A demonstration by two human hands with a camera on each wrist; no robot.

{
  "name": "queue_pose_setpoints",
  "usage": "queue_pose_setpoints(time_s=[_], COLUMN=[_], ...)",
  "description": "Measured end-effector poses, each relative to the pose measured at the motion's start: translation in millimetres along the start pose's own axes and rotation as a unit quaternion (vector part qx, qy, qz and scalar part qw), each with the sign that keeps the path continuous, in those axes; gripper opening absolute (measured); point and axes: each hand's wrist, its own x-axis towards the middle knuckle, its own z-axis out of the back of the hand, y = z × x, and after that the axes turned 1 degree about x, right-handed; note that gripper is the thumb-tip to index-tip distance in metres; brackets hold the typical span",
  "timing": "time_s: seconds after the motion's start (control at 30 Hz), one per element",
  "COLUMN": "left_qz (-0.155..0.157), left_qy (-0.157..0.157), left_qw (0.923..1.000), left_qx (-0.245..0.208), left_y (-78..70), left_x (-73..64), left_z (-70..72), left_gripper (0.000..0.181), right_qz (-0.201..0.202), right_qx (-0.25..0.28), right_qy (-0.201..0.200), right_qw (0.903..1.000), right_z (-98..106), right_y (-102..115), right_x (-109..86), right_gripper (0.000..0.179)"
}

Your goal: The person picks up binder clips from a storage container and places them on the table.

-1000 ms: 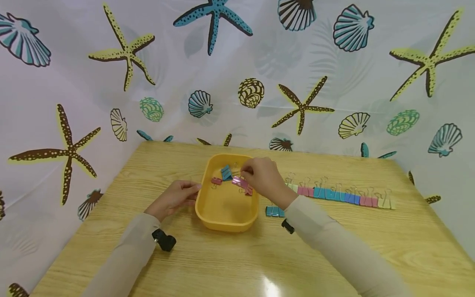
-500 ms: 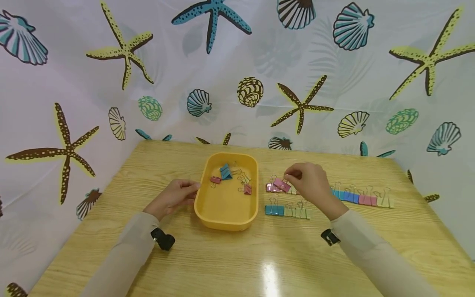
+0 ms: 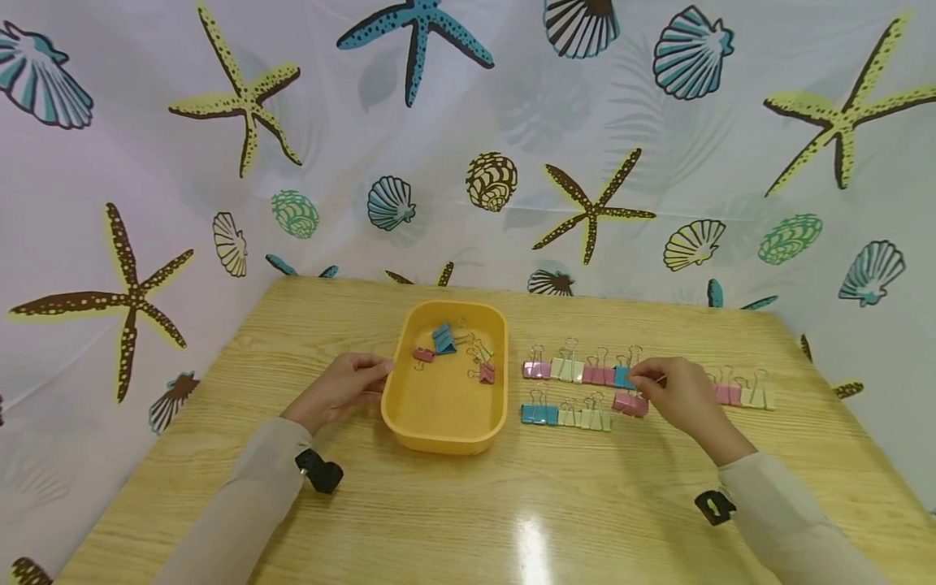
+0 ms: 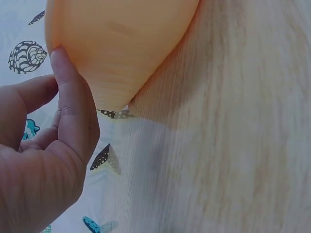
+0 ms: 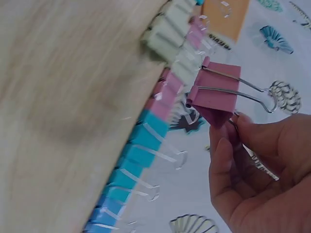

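Yellow plastic tray (image 3: pixel 439 445) on a wood-grain tabletop (image 3: pixel 409 520), seen from the head camera, with a sheet (image 3: pixel 453 146) printed with starfish and shells behind. Inside the tray lie a few loose binder clips: a blue clip (image 3: pixel 443 339), two small pink clips (image 3: pixel 423 355) and a pale yellow clip (image 3: pixel 483 352). To the tray's right, a back row (image 3: pixel 567 370) of upright clips runs side by side, partly hidden by the right hand (image 3: pixel 676 394). Nearer the person, a shorter front row (image 3: pixel 539 414) shows three: one blue, two pale. The right hand holds a pink clip (image 3: pixel 630 404) just beyond that row's right end. Judging by this, most clips are lined up; the held one is not yet placed, and those in the tray are left.

From the left wrist, the left hand (image 4: pixel 53 131) has its fingers relaxed, touching the outside of the tray near its rim without visibly gripping it.

From the right wrist, thumb and fingers pinch the pink clip by one wire handle, its other handle sticking out free. Pale, pink and blue clips stand closely lined up beyond it.
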Motion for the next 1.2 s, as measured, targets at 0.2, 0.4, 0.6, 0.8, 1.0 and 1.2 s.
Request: queue_pose_setpoints(time_s=[0.2, 0.4, 0.6, 0.8, 1.0, 1.2], left_qz=[0.007, 0.013, 0.016, 0.012, 0.012, 0.009], left_qy=[-0.006, -0.006, -0.009, -0.005, -0.004, -0.009], left_qw=[1.0, 0.9999, 0.9998, 0.9999, 0.9999, 0.9999], left_qx=[0.002, 0.001, -0.001, -0.005, -0.004, -0.001], left_y=[-1.9, -2.6, -2.2, -3.8, -4.3, -3.6], left_x=[-2.5, -4.7, -3.7, -4.6, -4.7, -3.7], left_z=[-0.1, -0.7, -0.3, -1.4, -1.8, -1.3], left_gripper=[0.043, 0.045, 0.042, 0.042, 0.042, 0.042], right_qz=[-0.027, -0.047, -0.046, -0.039, -0.017, -0.021], right_qx=[0.002, 0.043, 0.065, 0.058, 0.032, 0.028], right_qy=[0.068, 0.123, 0.136, 0.162, 0.157, 0.144], right_qw=[0.9973, 0.9903, 0.9875, 0.9843, 0.9869, 0.989], right_z=[-4, -14, -19, -20, -24, -24], right_y=[-21, -35, -38, -43, -49, -48], right_x=[1.2, 7.6, 13.0, 18.4, 20.0, 19.2], right_gripper=[0.016, 0.016, 0.016, 0.017, 0.014, 0.013])
